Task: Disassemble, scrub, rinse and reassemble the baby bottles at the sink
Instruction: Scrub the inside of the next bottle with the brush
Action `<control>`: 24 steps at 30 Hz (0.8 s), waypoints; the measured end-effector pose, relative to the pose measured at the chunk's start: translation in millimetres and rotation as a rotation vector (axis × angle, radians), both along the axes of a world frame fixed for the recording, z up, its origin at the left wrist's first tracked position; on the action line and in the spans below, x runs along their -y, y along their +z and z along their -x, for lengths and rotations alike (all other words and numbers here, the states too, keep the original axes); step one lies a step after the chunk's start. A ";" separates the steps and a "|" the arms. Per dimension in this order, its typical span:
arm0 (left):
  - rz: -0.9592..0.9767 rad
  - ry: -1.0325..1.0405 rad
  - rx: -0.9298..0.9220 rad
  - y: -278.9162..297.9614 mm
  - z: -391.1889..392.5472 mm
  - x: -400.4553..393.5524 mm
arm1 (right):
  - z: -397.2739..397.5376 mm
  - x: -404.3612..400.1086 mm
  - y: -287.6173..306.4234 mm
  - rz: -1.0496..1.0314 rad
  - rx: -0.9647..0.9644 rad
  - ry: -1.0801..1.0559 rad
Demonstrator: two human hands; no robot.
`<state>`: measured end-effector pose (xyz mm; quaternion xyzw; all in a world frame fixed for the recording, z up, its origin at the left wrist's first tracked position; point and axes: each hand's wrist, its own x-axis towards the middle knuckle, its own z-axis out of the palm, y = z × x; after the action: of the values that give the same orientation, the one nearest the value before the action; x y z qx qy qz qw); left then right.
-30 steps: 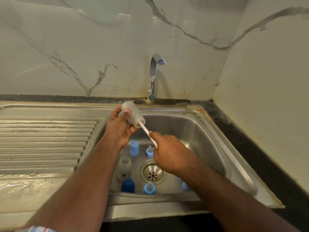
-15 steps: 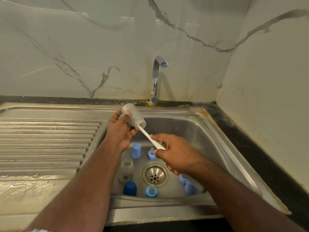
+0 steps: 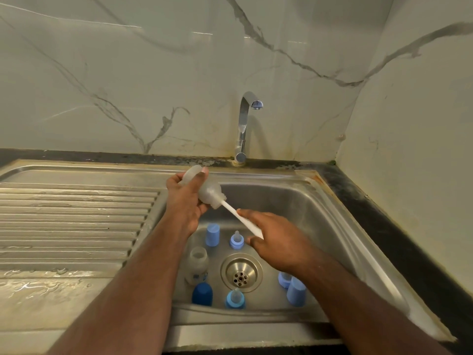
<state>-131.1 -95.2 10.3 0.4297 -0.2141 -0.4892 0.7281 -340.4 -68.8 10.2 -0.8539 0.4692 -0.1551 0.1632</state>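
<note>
Translucent baby bottle [image 3: 202, 187] gripped in left hand [image 3: 185, 201], tilted with its open mouth down toward the right, above the back left corner of the steel sink [image 3: 332, 216]. White brush handle [image 3: 242, 219] running from the bottle mouth down into right hand [image 3: 273, 239], fingers curled round it; brush head hidden inside the bottle.

On the basin floor, around the drain [image 3: 241, 272]: second clear bottle [image 3: 197, 267] standing upright at left, light blue cap [image 3: 213, 234] behind it, teat in blue ring [image 3: 236, 240] beside that cap. Nearer the front edge, dark blue cap [image 3: 202, 294], another teat with ring [image 3: 235, 299], and at right a light blue cap [image 3: 296, 292] touching a further blue piece [image 3: 283, 279] partly hidden by the right forearm.

Chrome tap [image 3: 244, 124] behind the basin, no water running. Wet ribbed drainboard [image 3: 76, 221] at left. Marble-patterned wall [image 3: 153, 73] behind.
</note>
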 end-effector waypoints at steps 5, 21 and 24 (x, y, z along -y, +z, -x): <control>0.051 0.001 0.039 -4.0 2.4 1.2 | 2.7 9.1 -4.4 0.049 -0.020 -0.028; 0.130 0.016 0.024 -5.5 -5.2 -2.0 | 4.2 12.0 0.1 -0.071 0.112 -0.004; 0.138 -0.001 0.005 -3.7 -4.3 -2.9 | 0.6 10.1 0.0 0.019 0.105 -0.043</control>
<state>-126.8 -92.3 6.6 0.3797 -0.2493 -0.4727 0.7551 -341.0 -78.9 10.1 -0.8358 0.4769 -0.2075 0.1760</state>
